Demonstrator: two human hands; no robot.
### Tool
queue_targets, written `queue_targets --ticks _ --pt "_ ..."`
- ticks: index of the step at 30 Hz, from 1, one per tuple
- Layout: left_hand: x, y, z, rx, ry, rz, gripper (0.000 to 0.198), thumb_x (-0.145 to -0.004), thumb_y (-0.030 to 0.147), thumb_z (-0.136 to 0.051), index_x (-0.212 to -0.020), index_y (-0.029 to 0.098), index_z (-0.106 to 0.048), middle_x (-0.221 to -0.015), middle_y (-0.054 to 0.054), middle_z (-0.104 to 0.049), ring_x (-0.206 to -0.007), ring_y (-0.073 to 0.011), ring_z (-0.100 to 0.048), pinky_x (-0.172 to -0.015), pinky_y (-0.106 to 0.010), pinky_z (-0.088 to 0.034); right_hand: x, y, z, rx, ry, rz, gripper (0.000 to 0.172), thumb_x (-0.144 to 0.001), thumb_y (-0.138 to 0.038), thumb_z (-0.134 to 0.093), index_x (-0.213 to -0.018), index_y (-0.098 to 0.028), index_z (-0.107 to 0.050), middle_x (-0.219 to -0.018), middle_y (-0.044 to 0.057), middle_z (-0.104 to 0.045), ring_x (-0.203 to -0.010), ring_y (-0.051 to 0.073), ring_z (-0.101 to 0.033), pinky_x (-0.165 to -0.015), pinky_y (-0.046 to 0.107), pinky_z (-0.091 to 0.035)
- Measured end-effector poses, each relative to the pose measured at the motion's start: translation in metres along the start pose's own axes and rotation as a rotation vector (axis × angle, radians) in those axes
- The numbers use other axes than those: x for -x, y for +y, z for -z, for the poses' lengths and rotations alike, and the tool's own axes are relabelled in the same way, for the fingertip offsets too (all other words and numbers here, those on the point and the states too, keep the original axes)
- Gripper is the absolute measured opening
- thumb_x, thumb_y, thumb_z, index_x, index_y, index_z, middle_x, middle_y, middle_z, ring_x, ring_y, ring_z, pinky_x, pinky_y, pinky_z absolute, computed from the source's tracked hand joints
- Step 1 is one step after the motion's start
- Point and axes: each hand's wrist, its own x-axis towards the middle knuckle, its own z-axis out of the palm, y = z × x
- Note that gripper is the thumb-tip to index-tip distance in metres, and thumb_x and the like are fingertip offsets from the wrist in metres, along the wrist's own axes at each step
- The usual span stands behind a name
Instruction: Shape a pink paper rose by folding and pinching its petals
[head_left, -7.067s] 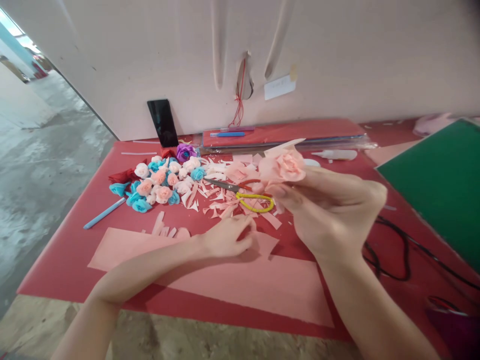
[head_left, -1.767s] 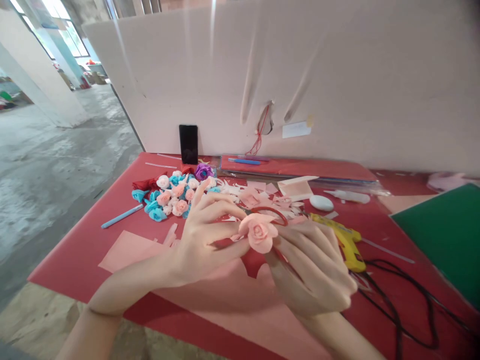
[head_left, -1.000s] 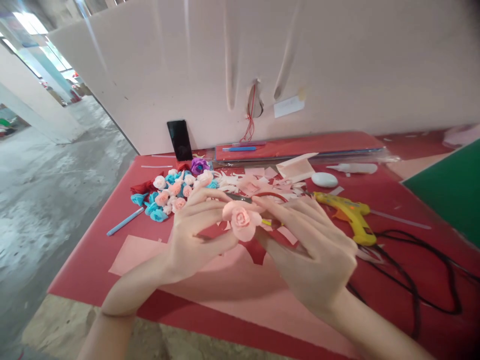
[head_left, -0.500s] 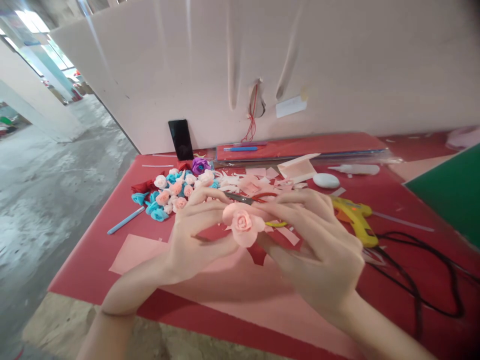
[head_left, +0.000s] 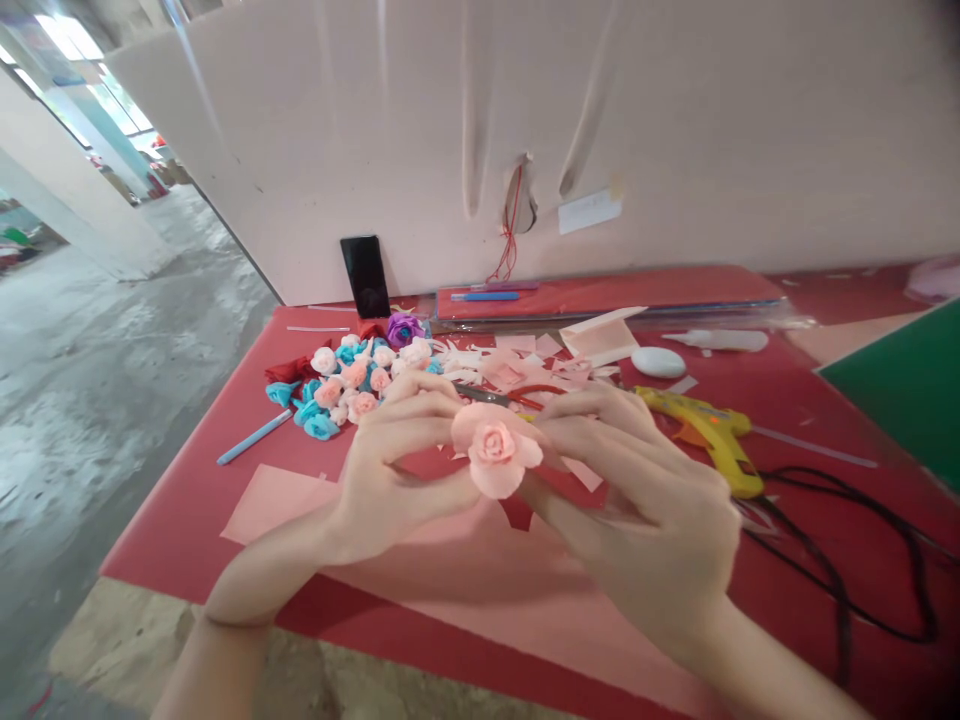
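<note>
A pink paper rose (head_left: 496, 455) with a tight curled centre and spread outer petals is held up between both hands, over the table. My left hand (head_left: 405, 460) pinches its left side between thumb and fingers. From the right, my right hand (head_left: 630, 490) grips the flower, its fingertips partly hidden behind the petals. Just behind the rose lie scissors (head_left: 487, 395) with red handles, partly covered by my fingers. Beneath the hands is a large sheet of pink paper (head_left: 480, 590).
Finished paper flowers (head_left: 352, 375) in several colours lie at the left, near a phone (head_left: 365, 277) leaning on the wall. Pink paper scraps (head_left: 517, 365) are heaped in the middle. At the right are a yellow glue gun (head_left: 709, 430), its black cord (head_left: 840, 500) and a white mouse (head_left: 658, 361).
The rose and both hands have shifted very slightly to the right in view, and more of the outer petals shows on the right. The grip looks the same.
</note>
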Motion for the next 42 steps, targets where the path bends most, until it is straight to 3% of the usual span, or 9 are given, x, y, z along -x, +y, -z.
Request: queue_targets --ticks 10,18,25,32,42 --pt "0.0 -0.001 0.0 0.023 -0.004 0.06 0.011 -0.076 0.01 -0.061 -0.075 0.019 -0.065 -0.061 0.002 -0.055 -0.066 -0.013 -0.045 -0.064 -0.03 -0.042 0.0 -0.005 0.0 -0.034 -0.048 -0.083 0.015 -0.082 -0.017 -0.066 -0.069 -0.022 -0.06 -0.063 -0.001 -0.065 -0.064 0.016 -0.062 -0.059 0.031 -0.048" --pt "-0.003 0.001 0.003 0.105 -0.085 0.204 0.024 -0.079 0.013 -0.059 -0.056 0.017 -0.053 -0.061 0.0 -0.056 -0.068 -0.0142 -0.049 -0.068 -0.033 -0.042 -0.001 -0.003 -0.001 -0.05 -0.075 -0.091 0.018 -0.084 -0.016 -0.063 -0.068 -0.023 -0.059 -0.061 -0.001 -0.064 -0.061 0.016 -0.061 -0.061 0.032 -0.049" --pt "-0.005 0.002 0.008 0.104 -0.124 0.17 0.032 -0.077 0.012 -0.063 -0.048 0.017 -0.051 -0.055 0.001 -0.056 -0.066 -0.0144 -0.05 -0.068 -0.033 -0.043 0.002 -0.003 -0.001 -0.128 -0.116 -0.2 0.015 -0.082 -0.018 -0.065 -0.069 -0.023 -0.062 -0.068 0.001 -0.066 -0.065 0.017 -0.062 -0.055 0.029 -0.05" --pt "-0.005 0.003 0.01 0.108 -0.135 0.177 0.024 -0.079 0.014 -0.062 -0.056 0.017 -0.058 -0.061 -0.001 -0.064 -0.068 -0.014 -0.049 -0.07 -0.032 -0.045 0.0 -0.001 0.0 -0.146 -0.135 -0.17 0.016 -0.082 -0.018 -0.066 -0.069 -0.022 -0.058 -0.065 0.0 -0.064 -0.064 0.015 -0.061 -0.056 0.028 -0.05" --pt "-0.008 0.006 0.012 0.143 -0.147 0.216 0.021 -0.076 0.017 -0.065 -0.056 0.018 -0.058 -0.056 0.001 -0.059 -0.068 -0.0146 -0.052 -0.07 -0.031 -0.048 0.0 -0.004 0.002 -0.176 -0.167 -0.187 0.03 -0.083 -0.017 -0.065 -0.054 -0.021 -0.056 -0.064 0.0 -0.063 -0.065 0.014 -0.06 -0.056 0.026 -0.049"
